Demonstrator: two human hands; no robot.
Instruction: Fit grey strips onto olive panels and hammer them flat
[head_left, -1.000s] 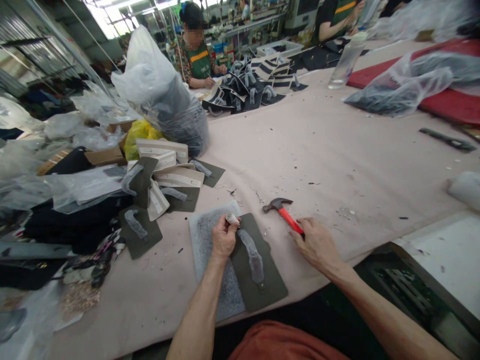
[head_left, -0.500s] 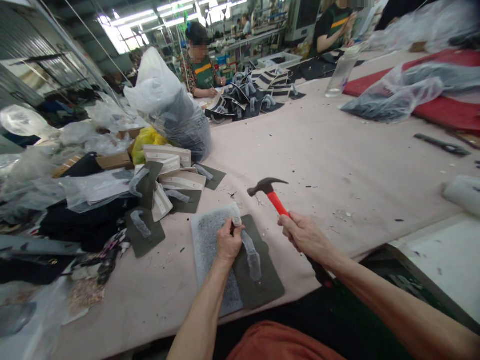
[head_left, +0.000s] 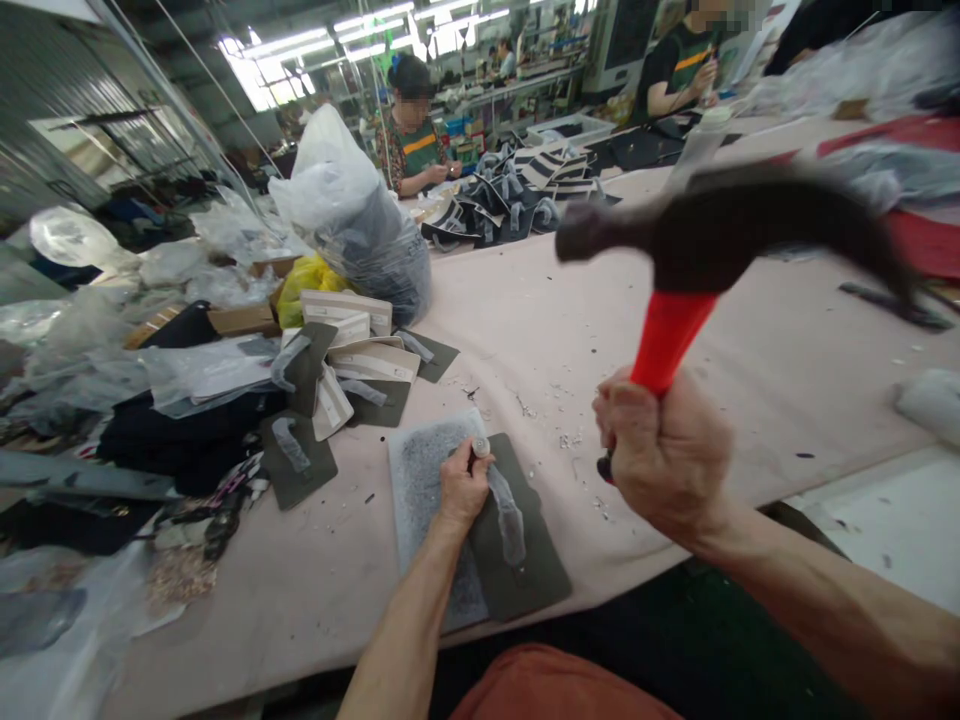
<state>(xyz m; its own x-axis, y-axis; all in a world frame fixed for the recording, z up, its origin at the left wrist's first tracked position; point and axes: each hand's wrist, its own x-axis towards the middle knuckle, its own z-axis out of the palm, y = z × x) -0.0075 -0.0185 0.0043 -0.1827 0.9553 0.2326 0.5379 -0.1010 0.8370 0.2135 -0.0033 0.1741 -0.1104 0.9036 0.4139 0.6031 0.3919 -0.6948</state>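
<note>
My right hand (head_left: 664,450) is closed round the red handle of a claw hammer (head_left: 705,235), raised close to the camera. My left hand (head_left: 465,485) pinches a small upright punch-like tool (head_left: 480,447) with a round pale top. Under it are a worn grey-white pad (head_left: 427,500) and a dark olive panel (head_left: 529,570) lying partly on the pad's right side. A strip wrapped in clear plastic (head_left: 510,525) is attached to the panel. The tool's lower end is hidden by my fingers.
Olive and cream panels (head_left: 375,365) lie in a pile to the left, beside a large stuffed plastic bag (head_left: 360,220). Black and striped pieces (head_left: 517,185) lie at the back, where a person (head_left: 412,140) works. At the right is a dark tool (head_left: 892,305).
My right hand has lifted the hammer up and nearer the camera. My left hand still holds the small tool at the panel's upper edge. The view has shifted slightly.
</note>
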